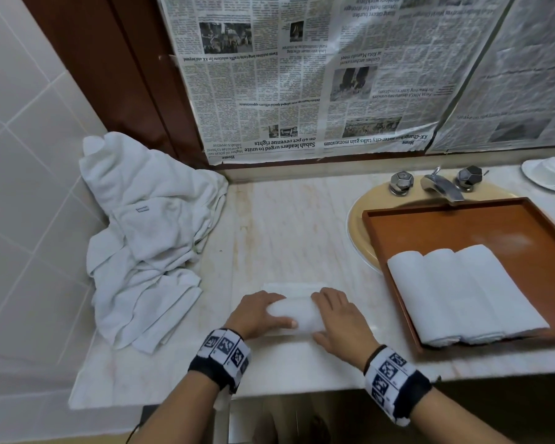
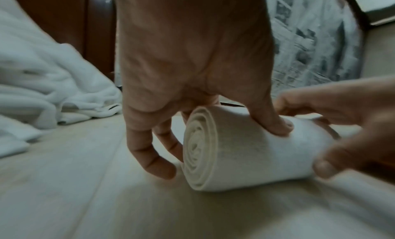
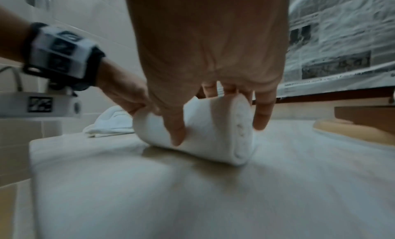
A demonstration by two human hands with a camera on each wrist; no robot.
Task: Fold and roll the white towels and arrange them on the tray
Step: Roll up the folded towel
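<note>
A white towel roll (image 1: 297, 315) lies on the marble counter (image 1: 285, 225) near its front edge. My left hand (image 1: 260, 312) grips its left end, thumb on top and fingers curled behind; the spiral end (image 2: 198, 149) shows in the left wrist view. My right hand (image 1: 340, 315) grips the right end (image 3: 241, 132) the same way. A flat strip of the same towel (image 1: 289, 288) lies just beyond the roll. The brown tray (image 1: 462, 225) sits over the sink on the right. It holds three rolled white towels (image 1: 462, 293) side by side at its front.
A heap of loose white towels (image 1: 148, 238) fills the counter's left corner against the tiled wall. The faucet (image 1: 439, 184) and two knobs stand behind the tray. A white cup and saucer (image 1: 550, 173) sit far right. Newspaper (image 1: 302, 75) covers the mirror.
</note>
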